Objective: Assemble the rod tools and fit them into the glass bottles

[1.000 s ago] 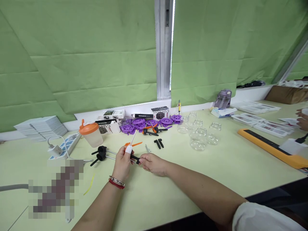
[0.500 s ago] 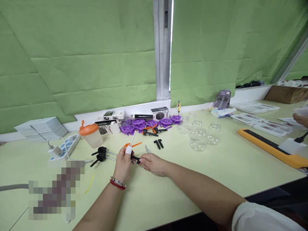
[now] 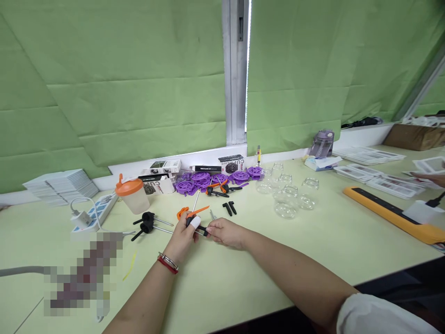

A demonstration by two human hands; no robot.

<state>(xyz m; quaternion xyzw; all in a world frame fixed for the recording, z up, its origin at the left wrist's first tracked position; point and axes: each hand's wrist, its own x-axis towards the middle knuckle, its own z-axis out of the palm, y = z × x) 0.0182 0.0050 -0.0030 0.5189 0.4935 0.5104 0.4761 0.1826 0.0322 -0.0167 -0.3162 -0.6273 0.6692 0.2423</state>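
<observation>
My left hand (image 3: 185, 233), its thumb wrapped in white, is closed around a black plastic part with a metal rod (image 3: 200, 228). At the part's right end, my right hand (image 3: 225, 233) pinches it between thumb and fingers. A thin metal rod (image 3: 196, 200) shows just beyond the left hand, and an orange plastic piece (image 3: 183, 213) lies right behind its fingers. To the left rest two black round pieces with metal rods (image 3: 147, 223). Small silver metal pieces (image 3: 212, 215) and two short black plastic pieces (image 3: 229, 208) lie behind my right hand.
Purple wheel-shaped parts (image 3: 200, 178) are piled at the back beside small boxes (image 3: 158, 184). An orange-lidded cup (image 3: 134, 195) and a power strip (image 3: 100, 211) stand left. Several clear jars (image 3: 290, 197) and a yellow-orange bar (image 3: 382, 211) are on the right. Another person's hand (image 3: 436, 178) shows at the right edge.
My left hand has turned, its thumb swinging from upright to pointing right over the black part. Both hands have shifted slightly right. The other person's hand and sheet at the right have moved.
</observation>
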